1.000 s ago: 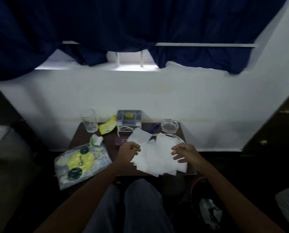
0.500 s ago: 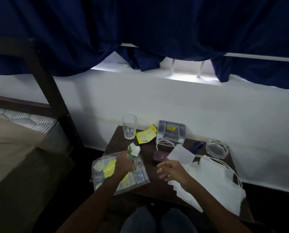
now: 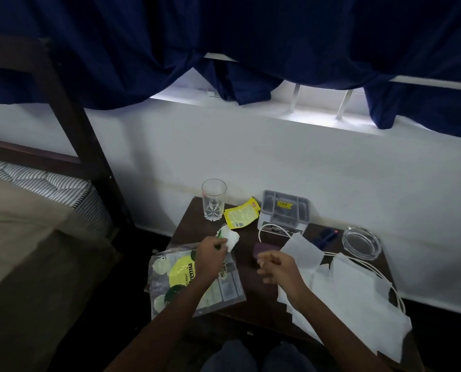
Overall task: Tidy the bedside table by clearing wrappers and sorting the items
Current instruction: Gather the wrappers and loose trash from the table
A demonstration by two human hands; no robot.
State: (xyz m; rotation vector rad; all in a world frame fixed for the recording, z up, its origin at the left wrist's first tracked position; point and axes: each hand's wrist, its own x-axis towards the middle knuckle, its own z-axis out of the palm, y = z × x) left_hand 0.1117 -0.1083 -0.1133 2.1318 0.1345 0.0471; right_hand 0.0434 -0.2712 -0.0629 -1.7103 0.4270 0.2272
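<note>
Bare arms above dark blue trouser legs (image 3: 251,357)

The left hand (image 3: 210,257) and right hand (image 3: 277,267) run back into forearms (image 3: 170,315) that are uncovered down to the bottom edge. Between them, two knees show in plain dark blue cloth, its weave lost in the dim light.

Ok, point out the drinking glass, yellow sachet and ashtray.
drinking glass (image 3: 214,200), head view, middle of clear wall.
yellow sachet (image 3: 241,216), head view, centre of printed face.
ashtray (image 3: 361,241), head view, bare floor inside rim.
</note>
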